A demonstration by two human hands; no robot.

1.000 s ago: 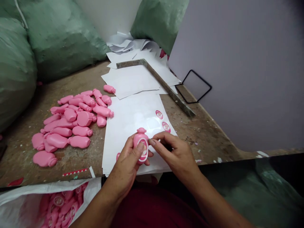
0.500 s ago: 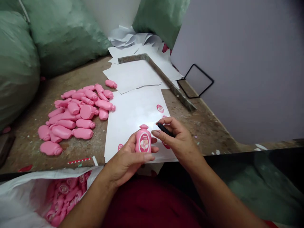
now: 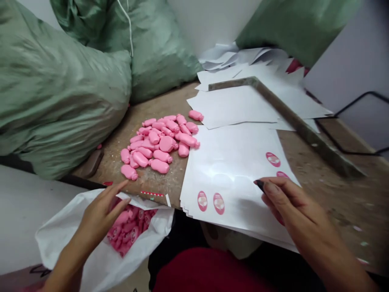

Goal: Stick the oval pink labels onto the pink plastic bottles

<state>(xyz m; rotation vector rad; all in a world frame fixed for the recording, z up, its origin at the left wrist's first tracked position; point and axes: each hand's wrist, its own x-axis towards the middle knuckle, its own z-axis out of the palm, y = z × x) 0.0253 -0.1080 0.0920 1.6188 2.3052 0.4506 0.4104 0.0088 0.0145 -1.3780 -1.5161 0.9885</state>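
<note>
Left hand (image 3: 99, 217): fingers spread, pointing up-right at mouth of white sack (image 3: 63, 239) holding labelled pink bottles (image 3: 124, 231) | right hand (image 3: 293, 207): pinching black tool (image 3: 259, 185), tip pointing left, over sticker sheets (image 3: 231, 170) on bench (image 3: 343, 202)

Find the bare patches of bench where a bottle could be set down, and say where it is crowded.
The widest bare bench lies right of the label sheets, below the metal bar, by the right hand. A narrow strip separates sheets and pink bottles. Crowded: the bottle pile and sheets.

Green woven sacks (image 3: 60, 93), bent angle iron (image 3: 306, 129), black wire frame (image 3: 352, 105)
</note>
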